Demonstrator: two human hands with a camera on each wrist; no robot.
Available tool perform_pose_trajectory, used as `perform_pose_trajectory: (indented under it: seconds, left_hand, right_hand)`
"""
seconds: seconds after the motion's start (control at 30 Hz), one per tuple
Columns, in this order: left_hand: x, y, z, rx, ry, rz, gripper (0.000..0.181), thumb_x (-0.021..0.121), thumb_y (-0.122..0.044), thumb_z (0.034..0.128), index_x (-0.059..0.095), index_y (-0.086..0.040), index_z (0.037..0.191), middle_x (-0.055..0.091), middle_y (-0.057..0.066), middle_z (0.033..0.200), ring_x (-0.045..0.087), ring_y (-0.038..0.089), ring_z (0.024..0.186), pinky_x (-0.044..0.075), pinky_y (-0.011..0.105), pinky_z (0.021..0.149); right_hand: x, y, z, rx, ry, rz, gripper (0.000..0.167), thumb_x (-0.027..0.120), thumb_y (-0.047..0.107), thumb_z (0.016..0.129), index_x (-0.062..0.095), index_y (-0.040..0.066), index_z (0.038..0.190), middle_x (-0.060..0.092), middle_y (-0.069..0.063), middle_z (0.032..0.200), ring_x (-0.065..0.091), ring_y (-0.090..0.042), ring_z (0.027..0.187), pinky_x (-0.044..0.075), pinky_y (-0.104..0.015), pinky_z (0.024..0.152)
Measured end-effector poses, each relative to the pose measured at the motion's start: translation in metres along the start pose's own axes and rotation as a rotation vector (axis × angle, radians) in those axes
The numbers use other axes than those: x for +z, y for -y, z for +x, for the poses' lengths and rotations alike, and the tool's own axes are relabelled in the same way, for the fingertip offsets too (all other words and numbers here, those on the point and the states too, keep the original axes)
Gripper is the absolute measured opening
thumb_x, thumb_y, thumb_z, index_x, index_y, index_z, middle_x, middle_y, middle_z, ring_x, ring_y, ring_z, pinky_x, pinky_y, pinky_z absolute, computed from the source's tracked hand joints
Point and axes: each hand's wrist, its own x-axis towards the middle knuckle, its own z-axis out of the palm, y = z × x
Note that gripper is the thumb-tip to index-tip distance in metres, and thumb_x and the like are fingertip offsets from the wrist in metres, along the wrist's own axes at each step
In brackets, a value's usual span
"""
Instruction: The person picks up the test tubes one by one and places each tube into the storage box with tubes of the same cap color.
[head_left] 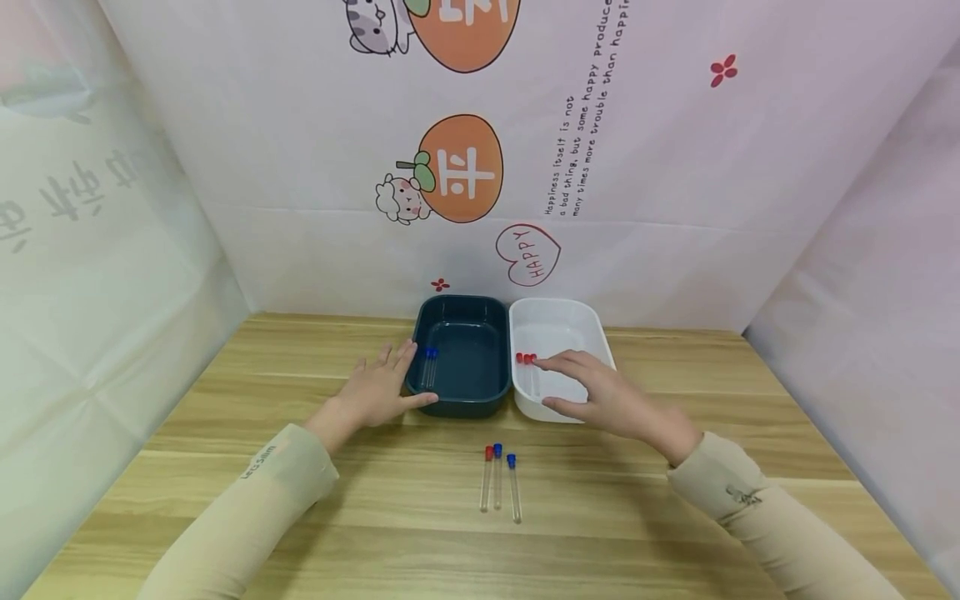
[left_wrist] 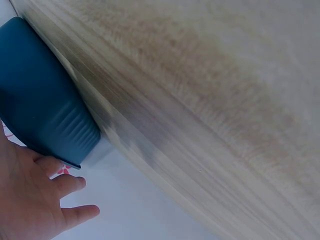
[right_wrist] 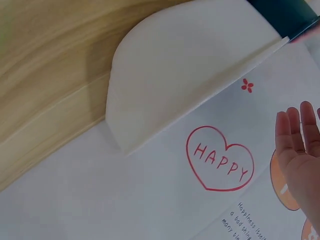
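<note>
My left hand (head_left: 377, 390) lies at the left side of a dark teal bin (head_left: 465, 408), fingers spread and touching its rim. In the left wrist view, the straight fingers sit beside the bin's wall (left_wrist: 45, 95). Blue-capped tubes (head_left: 431, 367) lean inside this bin. Over the right part of a white bin (head_left: 551, 312) hovers my right hand (head_left: 611, 398), fingers extended, with its fingertips close to several red-capped tubes (head_left: 527, 358) inside. The right wrist view shows those fingers (right_wrist: 295, 132) straight and above the white bin's rim.
On the wooden table (head_left: 360, 517), in front of the bins, lie a red-capped tube (head_left: 486, 483) and two blue-capped tubes (head_left: 513, 492). A printed white cloth (head_left: 637, 275) hangs behind the bins, and cloth also hangs at both sides.
</note>
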Motion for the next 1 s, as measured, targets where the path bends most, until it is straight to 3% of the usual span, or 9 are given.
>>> perform_pose_trajectory:
  seconds: [0.63, 0.83, 1.0]
  left_hand:
    - [0.0, 0.0, 0.0, 0.0, -0.005, 0.004, 0.106, 0.048, -0.076, 0.0943, 0.01, -0.006, 0.165, 0.012, 0.013, 0.17, 0.012, 0.042, 0.154, 0.013, 0.071, 0.116]
    - [0.001, 0.0, 0.0, -0.001, -0.005, 0.005, 0.106, 0.048, -0.076, 0.0943, 0.01, -0.006, 0.165, 0.012, 0.013, 0.17, 0.012, 0.041, 0.154, 0.013, 0.071, 0.116]
    - [0.001, 0.0, 0.0, -0.004, -0.006, 0.005, 0.107, 0.048, -0.076, 0.0941, 0.01, -0.006, 0.165, 0.011, 0.013, 0.17, 0.012, 0.041, 0.154, 0.013, 0.071, 0.116]
  right_hand:
    - [0.02, 0.024, -0.024, -0.097, 0.007, 0.068, 0.051, 0.08, 0.017, 0.091, 0.064, 0.004, 0.137, 0.062, -0.007, 0.131, 0.057, -0.025, 0.122, 0.049, -0.046, 0.103]
    - [0.027, 0.028, -0.035, -0.09, 0.013, 0.095, 0.054, 0.083, 0.017, 0.089, 0.064, 0.008, 0.138, 0.061, -0.002, 0.133, 0.057, -0.021, 0.122, 0.051, -0.04, 0.102]
    - [0.031, 0.031, -0.039, -0.071, 0.06, 0.086, 0.056, 0.081, 0.023, 0.091, 0.061, 0.01, 0.142, 0.061, -0.002, 0.136, 0.057, -0.022, 0.124, 0.05, -0.045, 0.103]
